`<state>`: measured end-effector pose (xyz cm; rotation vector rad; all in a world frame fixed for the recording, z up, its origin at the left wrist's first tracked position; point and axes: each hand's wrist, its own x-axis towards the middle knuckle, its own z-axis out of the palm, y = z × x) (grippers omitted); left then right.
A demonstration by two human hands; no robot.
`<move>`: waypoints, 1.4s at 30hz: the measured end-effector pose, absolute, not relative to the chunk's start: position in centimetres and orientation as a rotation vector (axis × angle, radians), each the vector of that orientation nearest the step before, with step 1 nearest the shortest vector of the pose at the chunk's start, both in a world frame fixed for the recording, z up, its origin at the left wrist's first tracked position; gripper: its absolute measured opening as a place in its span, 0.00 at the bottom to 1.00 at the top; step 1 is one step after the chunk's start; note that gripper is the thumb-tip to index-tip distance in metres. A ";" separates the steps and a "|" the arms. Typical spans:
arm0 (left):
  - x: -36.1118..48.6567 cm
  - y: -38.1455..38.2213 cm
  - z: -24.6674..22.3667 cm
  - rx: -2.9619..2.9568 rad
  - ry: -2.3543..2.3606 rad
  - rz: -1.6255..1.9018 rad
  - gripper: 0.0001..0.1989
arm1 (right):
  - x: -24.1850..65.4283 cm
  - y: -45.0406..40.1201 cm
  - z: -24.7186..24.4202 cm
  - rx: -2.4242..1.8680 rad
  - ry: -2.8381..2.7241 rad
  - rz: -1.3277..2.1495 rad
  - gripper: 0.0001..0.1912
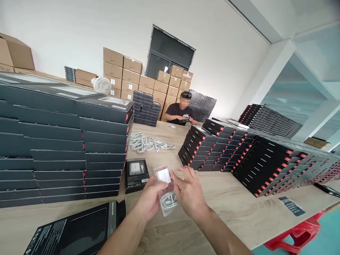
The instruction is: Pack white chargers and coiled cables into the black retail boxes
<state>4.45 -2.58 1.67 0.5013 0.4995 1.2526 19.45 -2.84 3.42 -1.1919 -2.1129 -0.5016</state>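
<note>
My left hand (148, 200) grips a clear plastic tray (166, 213) by its left side, thumb on top. In the tray's upper part sits a white charger plug (163, 175), and a coiled white cable (169, 201) lies in the lower part. My right hand (190, 191) pinches at the tray's right edge beside the charger, its other fingers raised and bent. Just left of the tray lies a black retail box (136, 175) with a charger pictured on it. A larger black box (85, 226) with an end flap standing out is near my left forearm.
Tall stacks of dark boxes (58, 141) rise on the left, more black boxes (212, 141) on the right. Loose white cables (148, 143) lie beyond the tray. Across the table (225, 198) sits a co-worker (180, 111). A red stool (297, 235) stands at right.
</note>
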 end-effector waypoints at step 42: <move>3.8 -2.4 2.2 0.539 0.521 1.221 0.34 | 19.9 -2.8 -1.8 -0.978 -1.721 0.510 0.22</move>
